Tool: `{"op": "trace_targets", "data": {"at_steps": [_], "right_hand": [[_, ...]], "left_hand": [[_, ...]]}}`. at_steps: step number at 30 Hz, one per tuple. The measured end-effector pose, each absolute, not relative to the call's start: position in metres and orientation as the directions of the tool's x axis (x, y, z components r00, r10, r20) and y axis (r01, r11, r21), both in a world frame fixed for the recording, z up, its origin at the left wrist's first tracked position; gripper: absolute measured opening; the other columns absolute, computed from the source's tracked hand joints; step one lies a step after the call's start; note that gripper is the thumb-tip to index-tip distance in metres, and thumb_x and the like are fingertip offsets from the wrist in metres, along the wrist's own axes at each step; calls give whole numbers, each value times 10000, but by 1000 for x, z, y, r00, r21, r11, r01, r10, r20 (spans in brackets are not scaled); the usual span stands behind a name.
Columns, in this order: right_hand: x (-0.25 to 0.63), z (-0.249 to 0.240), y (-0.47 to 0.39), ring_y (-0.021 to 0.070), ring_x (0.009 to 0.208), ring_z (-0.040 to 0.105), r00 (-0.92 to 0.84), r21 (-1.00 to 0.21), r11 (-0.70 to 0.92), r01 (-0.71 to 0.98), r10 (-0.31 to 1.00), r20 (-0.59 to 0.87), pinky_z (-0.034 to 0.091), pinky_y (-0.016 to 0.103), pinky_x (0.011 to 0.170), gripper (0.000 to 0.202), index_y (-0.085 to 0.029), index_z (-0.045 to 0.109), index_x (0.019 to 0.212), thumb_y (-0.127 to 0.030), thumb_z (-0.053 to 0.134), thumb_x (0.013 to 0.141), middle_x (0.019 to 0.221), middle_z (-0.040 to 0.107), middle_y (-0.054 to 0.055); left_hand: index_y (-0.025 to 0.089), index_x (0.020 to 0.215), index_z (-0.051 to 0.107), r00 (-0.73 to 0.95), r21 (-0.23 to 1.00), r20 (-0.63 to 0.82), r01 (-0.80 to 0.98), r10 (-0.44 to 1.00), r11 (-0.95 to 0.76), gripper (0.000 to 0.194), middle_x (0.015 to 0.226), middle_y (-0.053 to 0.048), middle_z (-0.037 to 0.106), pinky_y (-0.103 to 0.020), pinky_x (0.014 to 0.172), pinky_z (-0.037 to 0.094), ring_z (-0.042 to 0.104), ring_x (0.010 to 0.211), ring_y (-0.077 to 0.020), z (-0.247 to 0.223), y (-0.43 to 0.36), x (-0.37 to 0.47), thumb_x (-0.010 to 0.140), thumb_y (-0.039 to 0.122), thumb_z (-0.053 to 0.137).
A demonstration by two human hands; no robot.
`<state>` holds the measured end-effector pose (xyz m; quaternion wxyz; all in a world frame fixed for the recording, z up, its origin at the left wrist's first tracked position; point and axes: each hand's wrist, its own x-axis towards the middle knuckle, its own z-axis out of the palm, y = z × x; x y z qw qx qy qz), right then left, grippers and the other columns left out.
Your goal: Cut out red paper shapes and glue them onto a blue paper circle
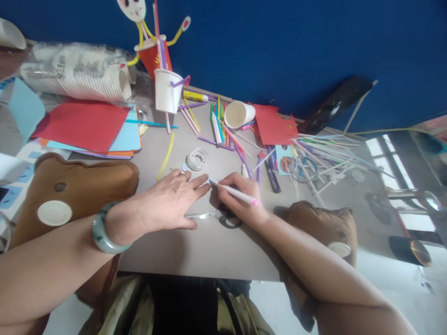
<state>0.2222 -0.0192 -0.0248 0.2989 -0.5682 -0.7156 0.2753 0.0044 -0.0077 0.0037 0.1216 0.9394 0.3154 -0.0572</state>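
Note:
My left hand (164,200) lies palm down on the grey table, fingers stretched out, with a ring and a jade-coloured bangle. Its fingertips press near a tiny light-blue scrap (210,177), mostly hidden. In my right hand (244,195) is a white marker (237,193) with a pink end, its tip pointing down at the scrap beside my left fingers. Between both hands, a pair of scissors (207,216) with dark handles rests on the table, partly under the right hand's shadow. Just beyond my left fingers sits a clear roll of tape (197,159).
Behind stand a white paper cup (168,90) with straws and a red cup figure (151,56). Coloured paper sheets (85,125) and stacked cups (84,81) occupy the left. Markers (216,128), a tipped cup (239,114), red paper (274,124) and many straws (324,149) spread rightward.

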Motion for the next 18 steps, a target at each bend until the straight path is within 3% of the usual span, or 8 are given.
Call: {"op": "trace_targets", "data": {"at_steps": [18], "right_hand": [[222,-27,-19,129,542,571,-113,-746,174,643,985,132,436,239,533,68,-213,574,739,-236,616,787,595,622,-19]], "left_hand": [[193,1441,409,793,191,-163,609,587,-770,745,1564,-116,395,-485,1063,320,505,1259,-354,-1,-8,3,831,535,666]]}}
